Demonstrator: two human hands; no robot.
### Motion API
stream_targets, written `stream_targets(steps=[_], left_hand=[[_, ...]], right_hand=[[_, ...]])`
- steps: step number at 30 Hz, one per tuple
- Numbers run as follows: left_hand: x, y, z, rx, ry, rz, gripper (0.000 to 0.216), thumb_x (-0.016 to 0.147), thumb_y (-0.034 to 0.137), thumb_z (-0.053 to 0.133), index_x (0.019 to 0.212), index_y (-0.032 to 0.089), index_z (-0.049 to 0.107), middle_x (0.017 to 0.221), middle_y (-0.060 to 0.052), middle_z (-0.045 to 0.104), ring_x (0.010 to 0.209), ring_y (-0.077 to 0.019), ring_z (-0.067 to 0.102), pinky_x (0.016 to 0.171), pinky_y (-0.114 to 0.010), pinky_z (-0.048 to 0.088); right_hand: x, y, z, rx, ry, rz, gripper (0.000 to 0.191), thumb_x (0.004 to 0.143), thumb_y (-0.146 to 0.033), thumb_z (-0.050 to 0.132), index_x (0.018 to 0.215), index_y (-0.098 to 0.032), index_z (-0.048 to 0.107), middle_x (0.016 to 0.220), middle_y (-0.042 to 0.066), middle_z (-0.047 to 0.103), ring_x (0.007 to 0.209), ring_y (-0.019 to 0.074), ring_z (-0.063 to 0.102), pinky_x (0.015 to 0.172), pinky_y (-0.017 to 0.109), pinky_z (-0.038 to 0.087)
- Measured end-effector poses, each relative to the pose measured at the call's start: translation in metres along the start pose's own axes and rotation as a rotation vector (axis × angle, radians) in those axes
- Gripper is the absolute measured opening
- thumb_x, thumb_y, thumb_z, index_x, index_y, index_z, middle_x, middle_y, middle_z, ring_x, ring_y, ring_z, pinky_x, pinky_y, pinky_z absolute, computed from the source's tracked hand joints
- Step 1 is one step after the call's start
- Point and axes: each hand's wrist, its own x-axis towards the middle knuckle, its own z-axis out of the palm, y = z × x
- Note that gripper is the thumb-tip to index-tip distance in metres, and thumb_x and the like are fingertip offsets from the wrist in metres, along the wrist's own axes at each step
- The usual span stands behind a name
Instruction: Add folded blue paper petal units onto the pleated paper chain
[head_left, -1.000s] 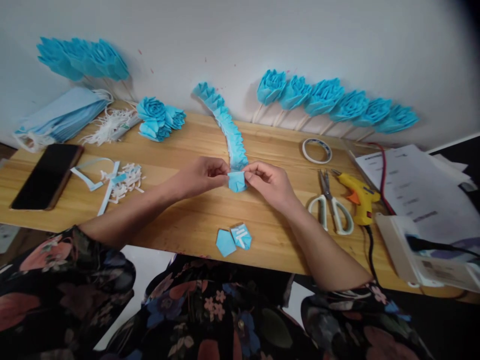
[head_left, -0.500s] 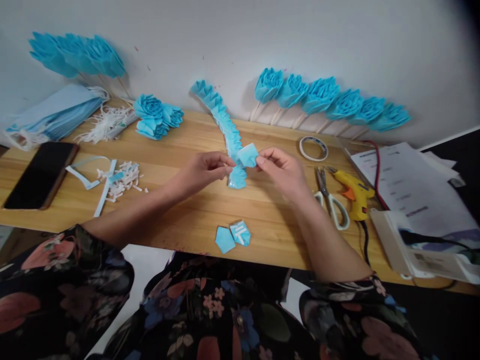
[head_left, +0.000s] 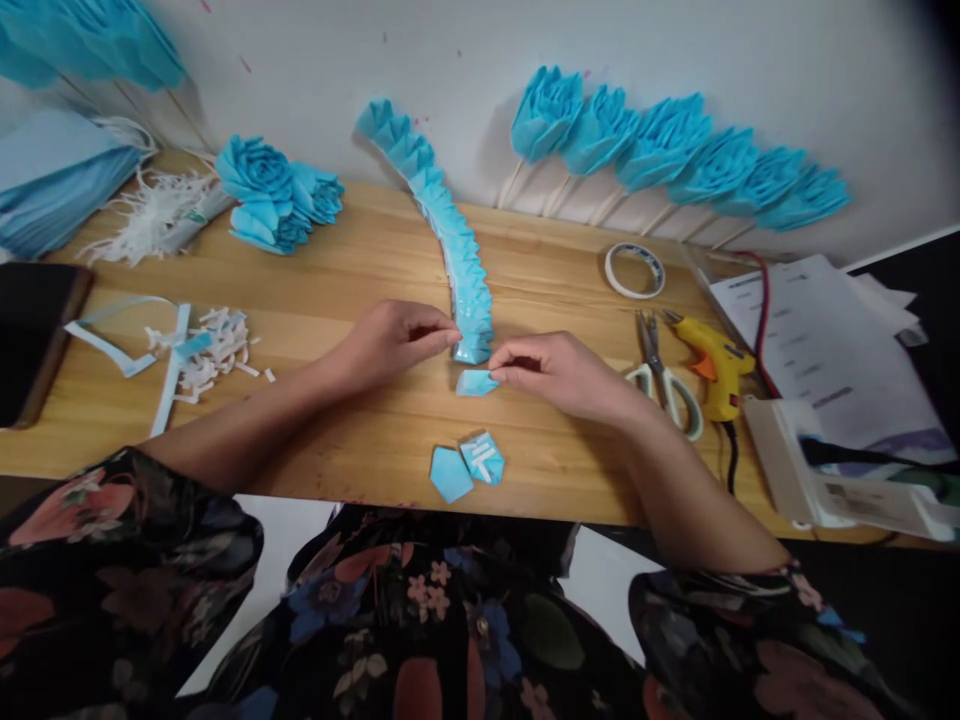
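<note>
My left hand (head_left: 394, 342) pinches the near end of a long curved chain of folded blue paper pieces (head_left: 450, 245) that lies across the wooden table (head_left: 360, 430). My right hand (head_left: 559, 372) pinches a single folded blue paper piece (head_left: 475, 382) just below the chain's end, low over the table. Two more folded blue pieces (head_left: 466, 466) lie at the table's near edge in front of me.
Scissors (head_left: 664, 375), a yellow glue gun (head_left: 712, 365) and a tape roll (head_left: 634, 270) lie to the right, beside papers (head_left: 817, 350). Blue paper roses on sticks (head_left: 675, 155) lean on the wall. Paper scraps (head_left: 199, 350) and a phone (head_left: 34, 335) are at left.
My right hand lifted the blue piece off the chain's end, then lowered it toward the table just below it. The left hand stayed at the chain's end. The view tipped down.
</note>
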Motion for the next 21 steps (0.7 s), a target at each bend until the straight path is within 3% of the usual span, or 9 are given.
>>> stream_targets(steps=[7, 13, 21], left_hand=[[-0.003, -0.003, -0.001, -0.002, -0.078, 0.014, 0.024, 0.089, 0.033, 0.063, 0.094, 0.015, 0.076, 0.086, -0.005, 0.075, 0.076, -0.0148, 0.066, 0.07, -0.024, 0.046], [-0.002, -0.002, -0.001, 0.012, -0.094, 0.065, 0.019, 0.09, 0.029, 0.062, 0.091, 0.016, 0.076, 0.085, -0.004, 0.075, 0.077, -0.0143, 0.067, 0.072, -0.024, 0.047], [-0.003, 0.002, 0.004, 0.086, -0.108, 0.024, 0.017, 0.088, 0.027, 0.062, 0.087, 0.016, 0.075, 0.083, -0.004, 0.074, 0.074, -0.0151, 0.064, 0.069, -0.026, 0.045]], right_hand=[[0.006, 0.007, 0.008, 0.05, 0.103, -0.003, 0.018, 0.088, -0.037, 0.065, 0.086, -0.02, 0.072, 0.079, -0.001, 0.071, 0.07, 0.0137, 0.059, 0.066, 0.026, 0.04], [0.005, 0.009, 0.01, 0.077, 0.116, -0.008, 0.017, 0.087, -0.035, 0.066, 0.087, -0.019, 0.073, 0.082, 0.0, 0.073, 0.072, 0.0138, 0.06, 0.069, 0.026, 0.042], [0.005, 0.011, 0.011, 0.043, 0.13, -0.027, 0.015, 0.088, -0.034, 0.066, 0.087, -0.02, 0.073, 0.081, 0.0, 0.073, 0.071, 0.0134, 0.06, 0.067, 0.026, 0.041]])
